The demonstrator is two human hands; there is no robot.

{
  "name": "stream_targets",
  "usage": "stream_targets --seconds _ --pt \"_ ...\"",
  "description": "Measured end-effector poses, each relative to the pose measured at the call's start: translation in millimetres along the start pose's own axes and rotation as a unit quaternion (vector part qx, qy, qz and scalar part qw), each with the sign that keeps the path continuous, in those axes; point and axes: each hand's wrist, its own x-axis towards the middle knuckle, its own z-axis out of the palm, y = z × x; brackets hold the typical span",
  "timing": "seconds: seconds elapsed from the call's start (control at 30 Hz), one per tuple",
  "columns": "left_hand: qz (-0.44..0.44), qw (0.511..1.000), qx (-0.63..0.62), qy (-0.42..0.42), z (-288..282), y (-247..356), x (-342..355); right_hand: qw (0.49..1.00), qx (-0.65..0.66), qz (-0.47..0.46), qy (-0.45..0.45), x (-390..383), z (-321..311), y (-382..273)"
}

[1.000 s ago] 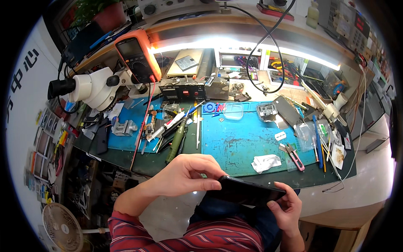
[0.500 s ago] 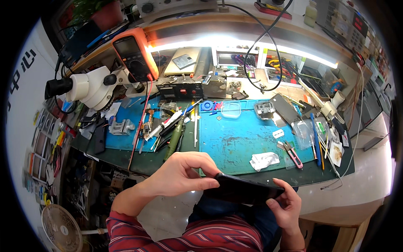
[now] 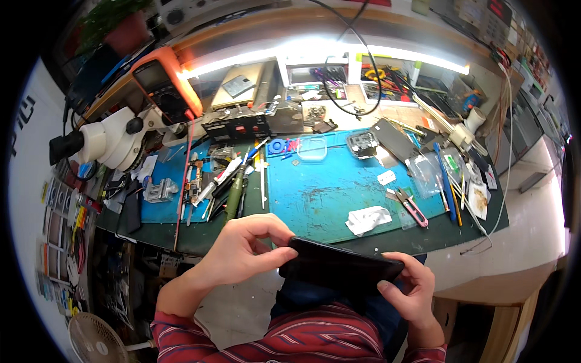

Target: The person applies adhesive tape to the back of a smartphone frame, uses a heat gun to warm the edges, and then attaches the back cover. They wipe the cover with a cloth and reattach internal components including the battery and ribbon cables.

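Observation:
A black phone-like device is held level-ish over my lap, below the front edge of the bench. My left hand grips its left end, thumb along the near face and fingers curled at the top edge. My right hand holds the right end, with the thumb near the lower corner and fingers around the edge. A crumpled white tissue and pink-handled snips lie on the blue mat beyond the device.
A white microscope and an orange multimeter stand at the left. Pens and tools cover the mat's middle. A clear small container, plastic bags and a jointed arm are at the right. A fan stands lower left.
The device and both hands sit slightly higher, and the left end has shifted left. The whole view has swung, so the bench appears farther left and higher. Both grips are unchanged.

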Motion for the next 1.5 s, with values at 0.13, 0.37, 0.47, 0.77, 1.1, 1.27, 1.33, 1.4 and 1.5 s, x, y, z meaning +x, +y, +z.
stream_targets --seconds 0.13,0.37,0.47,0.77,1.1,1.27,1.33,1.4,1.5 --pt "-0.026 0.999 -0.004 0.021 0 -5 -1 0.999 0.006 0.034 -0.007 3 1 -4" --pt "-0.028 0.998 0.018 0.057 9 -17 2 1.000 -0.019 0.009 0.016 4 4 0" --pt "-0.022 0.998 0.009 0.054 11 -17 4 1.000 -0.023 0.009 0.020 6 2 -8" --pt "-0.003 0.997 0.064 0.038 9 -17 11 0.999 -0.013 0.046 -0.003 6 2 -10" --pt "-0.035 0.999 -0.013 -0.023 6 -17 33 0.957 0.236 0.154 -0.073 -2 6 20" --pt "-0.026 0.990 -0.129 -0.053 45 -18 18 0.929 0.342 0.143 -0.006 -2 27 25" --pt "0.018 0.996 -0.085 -0.015 64 -19 14 0.926 0.347 0.151 0.004 -2 33 23" --pt "0.027 0.998 -0.054 0.024 73 -30 14 0.918 0.359 0.165 -0.005 -4 34 25" --pt "0.037 0.997 -0.049 0.055 76 -34 17 0.914 0.361 0.185 -0.003 -4 37 21"
